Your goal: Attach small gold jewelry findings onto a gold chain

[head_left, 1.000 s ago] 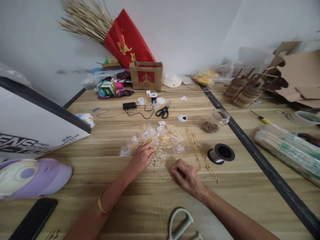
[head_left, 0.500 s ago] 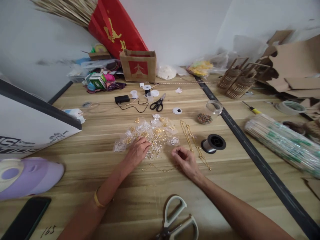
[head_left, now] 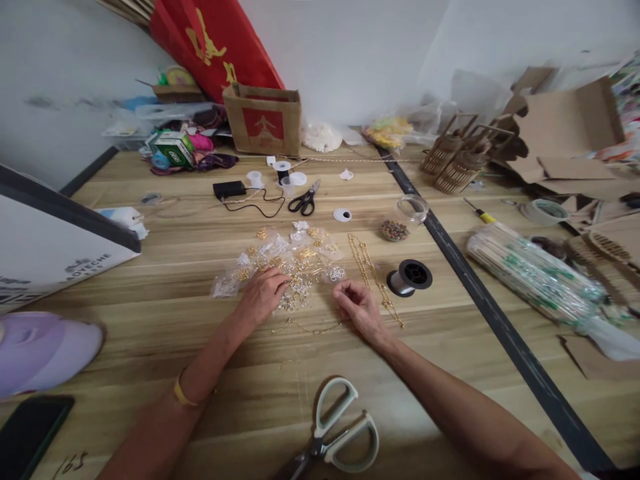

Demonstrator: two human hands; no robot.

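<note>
My left hand (head_left: 263,292) rests at the near-left side of a pile of small gold and silver jewellery findings (head_left: 300,283), its fingers bent together and their tips among the loose pieces. Whatever those fingertips hold is too small to make out. To the right of the pile, my right hand (head_left: 359,308) is closed in a pinch just above the table; what sits in it is hidden. A thin gold chain (head_left: 314,331) lies in a curve between the hands, its right end near my right hand. Beyond that hand lies a longer gold chain (head_left: 369,270), doubled up.
Light-handled scissors (head_left: 345,427) lie open near the front edge. A wire spool (head_left: 410,278) and a jar of beads (head_left: 395,230) stand to the right. Black scissors (head_left: 305,199) lie behind the pile. Wrapped sticks (head_left: 535,273) lie far right, a phone (head_left: 33,433) front left.
The view has turned slightly right, so everything sits further left in the picture. Both hands keep nearly the same places on the table, with only slight finger movement.
</note>
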